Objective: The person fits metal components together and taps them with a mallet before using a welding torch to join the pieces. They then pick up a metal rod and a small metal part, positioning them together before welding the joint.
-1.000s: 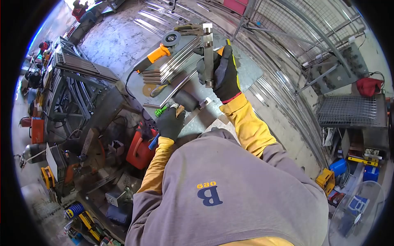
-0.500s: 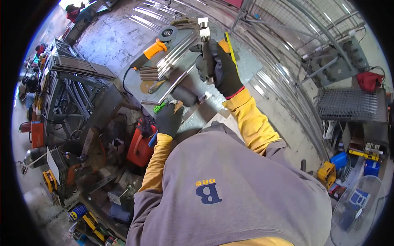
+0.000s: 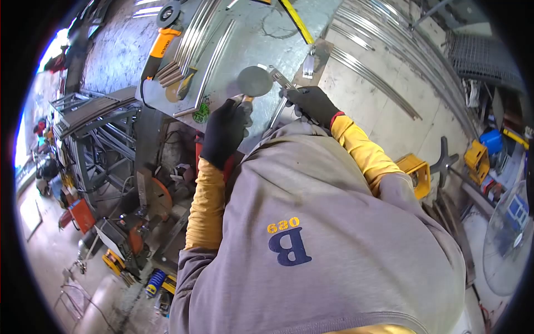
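My left hand, in a black glove, is closed with its fingertips at the light handle end of a dark round disc that hangs over the metal table. To its right, my right hand, also gloved, is closed around a slim metal piece whose far end lies close to the disc's right edge. A thin bright rod shows below that hand. Left of my left hand, a green coil sits at the table edge.
An orange angle grinder and metal bars lie on the table's left. A yellow level is at the back. Long tubes lie on the floor at right. A metal frame stands left.
The view has shifted. My right hand has come down towards my body, and the larger dark bar no longer shows in it. My left hand is raised, with the disc now in front of it.
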{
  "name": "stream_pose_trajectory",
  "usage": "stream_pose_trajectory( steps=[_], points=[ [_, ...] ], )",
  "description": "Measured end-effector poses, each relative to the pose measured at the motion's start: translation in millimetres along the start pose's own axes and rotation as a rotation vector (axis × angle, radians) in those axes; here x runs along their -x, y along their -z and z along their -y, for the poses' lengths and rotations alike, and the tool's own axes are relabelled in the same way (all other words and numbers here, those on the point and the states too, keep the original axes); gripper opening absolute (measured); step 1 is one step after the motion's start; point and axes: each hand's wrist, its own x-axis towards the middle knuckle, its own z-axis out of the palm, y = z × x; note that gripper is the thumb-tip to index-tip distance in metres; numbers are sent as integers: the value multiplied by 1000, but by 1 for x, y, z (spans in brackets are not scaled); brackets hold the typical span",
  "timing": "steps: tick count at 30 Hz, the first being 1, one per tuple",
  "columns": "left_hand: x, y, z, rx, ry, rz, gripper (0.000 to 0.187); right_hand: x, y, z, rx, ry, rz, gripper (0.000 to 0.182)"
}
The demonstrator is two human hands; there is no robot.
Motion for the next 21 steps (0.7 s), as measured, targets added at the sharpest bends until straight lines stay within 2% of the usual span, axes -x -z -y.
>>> stream_pose_trajectory(
  steps=[1, 3, 4, 8, 11, 16, 19, 21],
  points=[
    [-9, -2, 7, -16, 7, 18, 14, -3, -1, -4, -24, -7, -6, 46],
    [-27, -8, 16, -750, -618, 52, 17, -8, -2, -7, 140, 75, -24, 55],
    [-31, -12, 15, -901, -701, 23, 15, -8, 0, -6, 229, 93, -24, 63],
    [-48, -26, 13, -888, -684, 40, 10, -9, -2, -6, 259, 146, -71, 68],
    [-64, -28, 18, -933, -747, 67, 8, -3, -3, 2, 288, 137, -64, 71],
    [-70, -26, -1, -979, -832, 93, 9, -9, -6, -7, 408, 298, -96, 72],
    [-64, -31, -12, -859, -813, 77, 8, -8, -7, -4, 362, 182, -77, 70],
    [-65, -33, -5, -931, -846, 71, 8, -7, -8, -6, 364, 233, -100, 69]
  ],
)
